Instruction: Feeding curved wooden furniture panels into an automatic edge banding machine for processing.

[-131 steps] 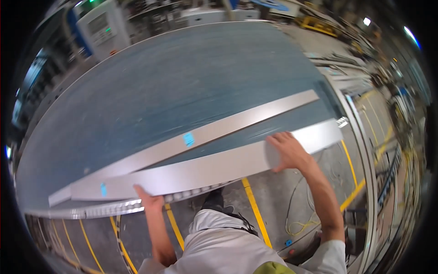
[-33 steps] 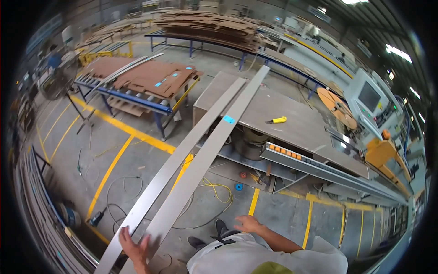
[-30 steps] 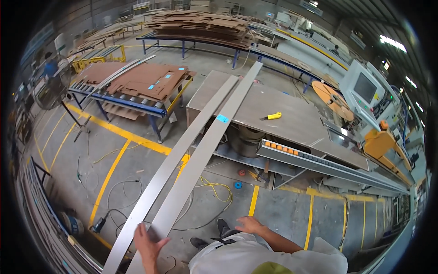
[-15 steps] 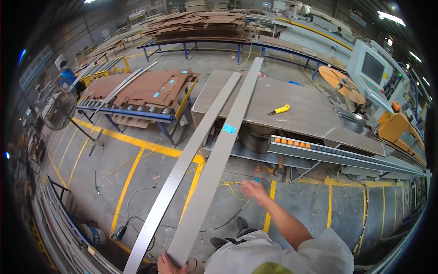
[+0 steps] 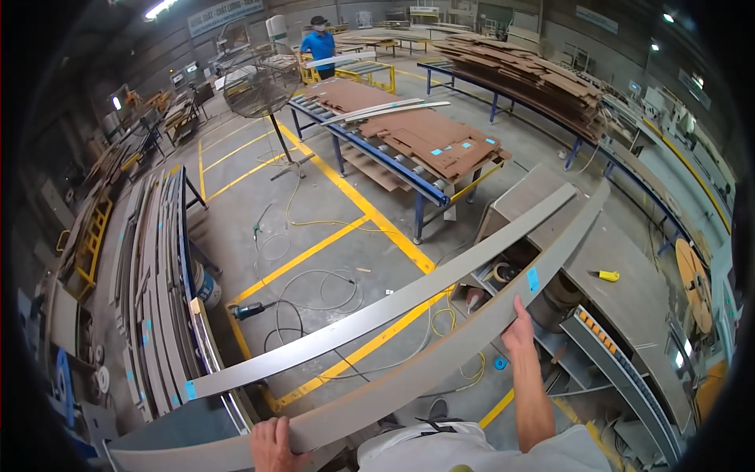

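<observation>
A long grey board with a blue tape piece lies across in front of me, its far end over the worktable. My left hand is closed over its edge near the lower end. Farther along, my right hand grips the same board's near edge just below the tape. Beyond it runs a second long grey strip, touched by neither hand, reaching from the side rack to the worktable. A yellow utility knife lies on the worktable.
At left, a rack holds several long strips. Cables and a dark power tool lie on the floor. Brown panels cover a roller table ahead, near a standing fan. A person in blue stands behind it.
My view has turned to the left. My right hand, free beside the board before, now grips its edge. The left hand keeps hold near the lower end.
</observation>
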{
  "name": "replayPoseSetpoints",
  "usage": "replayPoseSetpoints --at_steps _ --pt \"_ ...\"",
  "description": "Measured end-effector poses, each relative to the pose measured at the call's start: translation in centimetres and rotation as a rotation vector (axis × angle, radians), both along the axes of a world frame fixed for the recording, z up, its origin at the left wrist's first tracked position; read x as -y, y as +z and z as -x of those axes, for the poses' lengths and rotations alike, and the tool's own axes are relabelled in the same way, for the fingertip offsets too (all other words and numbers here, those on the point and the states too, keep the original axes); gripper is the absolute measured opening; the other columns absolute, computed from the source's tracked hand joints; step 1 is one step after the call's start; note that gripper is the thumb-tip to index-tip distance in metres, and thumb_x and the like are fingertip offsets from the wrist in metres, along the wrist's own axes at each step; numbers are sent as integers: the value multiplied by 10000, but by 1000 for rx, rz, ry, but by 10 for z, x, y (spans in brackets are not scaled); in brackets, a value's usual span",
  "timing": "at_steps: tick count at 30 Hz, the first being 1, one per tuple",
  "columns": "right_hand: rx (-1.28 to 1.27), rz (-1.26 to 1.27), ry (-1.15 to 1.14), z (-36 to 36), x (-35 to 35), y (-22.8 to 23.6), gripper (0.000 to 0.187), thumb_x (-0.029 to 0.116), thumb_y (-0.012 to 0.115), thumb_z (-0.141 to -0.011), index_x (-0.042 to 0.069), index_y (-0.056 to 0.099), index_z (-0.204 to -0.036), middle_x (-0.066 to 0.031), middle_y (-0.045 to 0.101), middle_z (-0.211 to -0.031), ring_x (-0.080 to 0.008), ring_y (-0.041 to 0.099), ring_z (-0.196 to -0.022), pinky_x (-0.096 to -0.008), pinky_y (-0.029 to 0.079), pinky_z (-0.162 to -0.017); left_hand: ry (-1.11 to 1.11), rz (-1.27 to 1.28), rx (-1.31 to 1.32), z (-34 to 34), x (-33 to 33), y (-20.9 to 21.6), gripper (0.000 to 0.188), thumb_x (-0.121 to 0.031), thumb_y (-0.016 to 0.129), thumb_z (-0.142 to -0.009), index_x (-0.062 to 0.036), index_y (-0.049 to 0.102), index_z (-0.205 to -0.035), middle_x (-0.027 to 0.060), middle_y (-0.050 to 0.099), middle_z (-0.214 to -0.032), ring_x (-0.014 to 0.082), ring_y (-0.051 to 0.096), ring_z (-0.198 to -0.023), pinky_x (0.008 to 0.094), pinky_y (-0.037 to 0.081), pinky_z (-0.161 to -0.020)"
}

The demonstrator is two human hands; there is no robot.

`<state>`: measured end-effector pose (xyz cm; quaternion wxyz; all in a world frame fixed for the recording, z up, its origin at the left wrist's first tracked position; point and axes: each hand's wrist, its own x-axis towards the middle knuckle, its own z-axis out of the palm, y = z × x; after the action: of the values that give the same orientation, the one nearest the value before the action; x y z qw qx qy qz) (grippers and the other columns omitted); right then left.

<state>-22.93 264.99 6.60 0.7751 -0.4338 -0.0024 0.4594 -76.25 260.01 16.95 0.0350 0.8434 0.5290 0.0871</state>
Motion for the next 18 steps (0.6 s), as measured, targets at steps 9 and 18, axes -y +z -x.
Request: replayPoseSetpoints --at_steps 9,18 --pt "158 -320 -29 15 -2 137 390 346 543 -984 85 539 -1274 -44 643 -1167 -200 608 -1081 -368 477 -956 -96 -479 12 41 -69 60 820 -270 816 -518 10 489 -1216 213 532 -1120 427 519 -1028 539 416 -902" --pt "647 -894 17 1 71 240 444 358 488 -1010 33 465 -1312 -69 572 -1148 -189 599 -1053 -326 502 -913 -122 -1136 122 72 -137 73 812 -397 838 -701 16 433 -1269 192 514 -1148 402 521 -1053 537 423 -914"
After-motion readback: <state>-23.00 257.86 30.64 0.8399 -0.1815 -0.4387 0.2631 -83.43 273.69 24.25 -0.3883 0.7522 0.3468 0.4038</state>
